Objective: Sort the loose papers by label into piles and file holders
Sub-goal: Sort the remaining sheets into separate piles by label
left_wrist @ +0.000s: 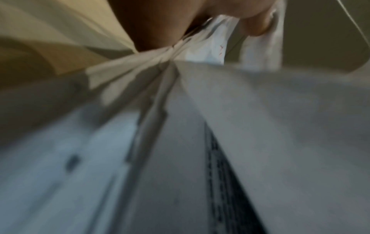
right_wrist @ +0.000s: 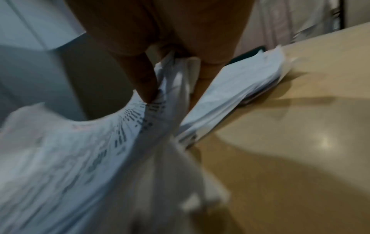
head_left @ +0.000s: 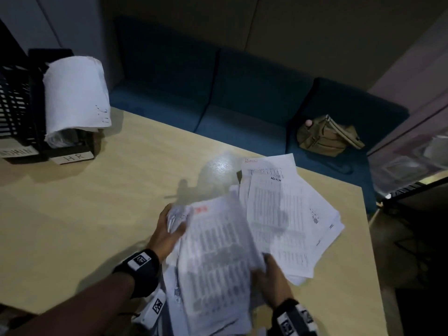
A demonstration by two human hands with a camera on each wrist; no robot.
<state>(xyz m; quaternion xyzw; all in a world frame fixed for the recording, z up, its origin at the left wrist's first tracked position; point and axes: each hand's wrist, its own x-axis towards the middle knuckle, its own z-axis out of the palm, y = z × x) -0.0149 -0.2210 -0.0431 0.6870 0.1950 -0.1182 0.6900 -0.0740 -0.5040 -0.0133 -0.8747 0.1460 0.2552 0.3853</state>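
Observation:
A stack of printed papers (head_left: 215, 258) with a red label at its top is held above the wooden table (head_left: 84, 214) between both hands. My left hand (head_left: 173, 225) grips the stack's upper left corner, crumpling it; in the left wrist view the sheets (left_wrist: 200, 47) bunch under the fingers. My right hand (head_left: 269, 275) pinches the stack's lower right edge, its thumb (right_wrist: 146, 85) pressed on the printed sheet (right_wrist: 80, 150). To the right lies a pile of papers (head_left: 283, 214) marked ADMIN. Black file holders (head_left: 21, 110) labelled ADMIN and HR stand at the far left.
Curled white papers (head_left: 75, 93) stick out of the HR holder. A blue sofa (head_left: 218, 93) runs behind the table, with a tan bag (head_left: 324, 137) on it. The table's right edge (head_left: 371, 238) drops off to a dark floor.

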